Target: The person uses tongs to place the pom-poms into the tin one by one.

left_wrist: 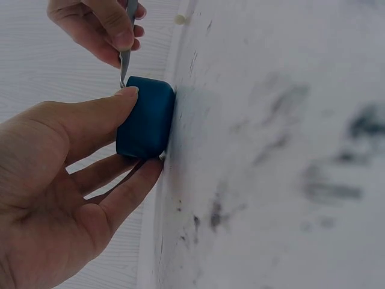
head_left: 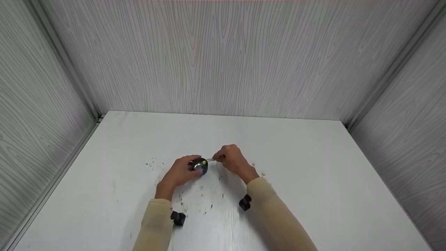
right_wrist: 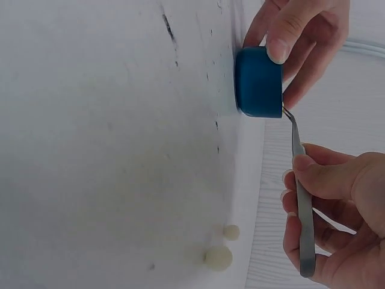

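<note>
A small blue cup stands on the white table, its inside shiny and metallic in the head view. My left hand grips it from the left, thumb on the near side and fingers round the far side. Bent-tip metal tweezers lie between the thumb and fingers of my right hand, which pinches them from the right. Their tips reach over the cup's rim, right at a small yellow-green piece in its mouth. The rest of the cup's inside is hidden in both wrist views.
Two small pale balls, a larger one and a smaller one, lie on the table to the right of my right hand. Dark smudges mark the tabletop around the left hand. Wood-grain panels enclose the back and sides.
</note>
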A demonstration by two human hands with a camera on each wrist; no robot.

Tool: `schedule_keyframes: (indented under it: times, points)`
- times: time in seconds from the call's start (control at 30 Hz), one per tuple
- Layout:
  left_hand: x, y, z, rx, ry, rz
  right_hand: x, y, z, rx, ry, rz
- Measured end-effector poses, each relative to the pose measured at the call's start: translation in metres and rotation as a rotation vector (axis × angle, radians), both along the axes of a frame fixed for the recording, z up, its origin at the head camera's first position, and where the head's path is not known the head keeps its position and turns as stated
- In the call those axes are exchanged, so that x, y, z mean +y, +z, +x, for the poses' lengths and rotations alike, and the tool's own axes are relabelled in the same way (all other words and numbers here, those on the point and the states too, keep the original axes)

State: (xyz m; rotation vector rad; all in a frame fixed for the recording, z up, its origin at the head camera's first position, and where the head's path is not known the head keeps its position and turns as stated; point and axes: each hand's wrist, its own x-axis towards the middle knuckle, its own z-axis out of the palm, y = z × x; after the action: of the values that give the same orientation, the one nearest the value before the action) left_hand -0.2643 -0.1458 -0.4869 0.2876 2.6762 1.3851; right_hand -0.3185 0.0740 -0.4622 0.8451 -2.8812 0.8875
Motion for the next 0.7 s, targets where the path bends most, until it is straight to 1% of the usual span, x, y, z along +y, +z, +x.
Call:
schedule_keyframes:
  times: [0.17,0.37,0.53,0.6,0.7]
  points:
    - [0.0009,-0.0006,0.0,-0.002,0.001,0.01,-0.0029,-0.0045,-0.0001,0.004,-0.012,0.0]
    - [0.001,0.0002,0.0,-0.002,-0.004,0.016,-0.0037,-0.0068,0.0006,0.037,0.002,0.002]
    - [0.0001,0.0005,0.0009,0.005,-0.009,0.023,-0.0024,-0.003,0.0012,0.035,-0.002,-0.003]
    - [0.0002,-0.0002,0.0009,0.002,-0.005,0.026,-0.0007,-0.0006,0.0021,0.021,-0.004,-0.009]
    - [0.001,-0.0001,0.0015,0.0,-0.003,0.015,0.0041,0.0029,0.0036,0.017,0.001,-0.006]
